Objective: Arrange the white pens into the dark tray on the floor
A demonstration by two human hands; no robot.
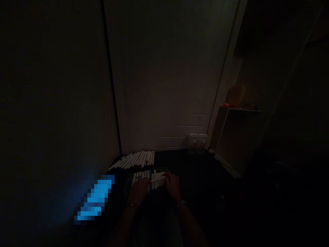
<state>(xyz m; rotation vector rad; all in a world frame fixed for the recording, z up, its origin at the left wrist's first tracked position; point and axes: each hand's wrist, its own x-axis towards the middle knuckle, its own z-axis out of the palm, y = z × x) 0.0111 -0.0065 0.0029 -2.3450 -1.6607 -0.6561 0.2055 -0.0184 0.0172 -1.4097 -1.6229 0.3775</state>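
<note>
In dim light, a white marker [158, 179] with a red end lies slantwise between my two hands. My left hand [139, 190] has its fingers closed at the marker's red end. The other end is pinched in my right hand [172, 185]. Just beneath and beyond them is a row of white markers [141, 175], side by side on a dark surface or in a tray whose edges I cannot make out. Farther back on the left, several more white markers [138, 159] are fanned out close together.
Two clear plastic containers [197, 144] stand against the pale back wall. On the right is a low cabinet [235, 137] with an orange object [236, 95] on top. A pixelated bright blue patch [96, 200] glows at lower left.
</note>
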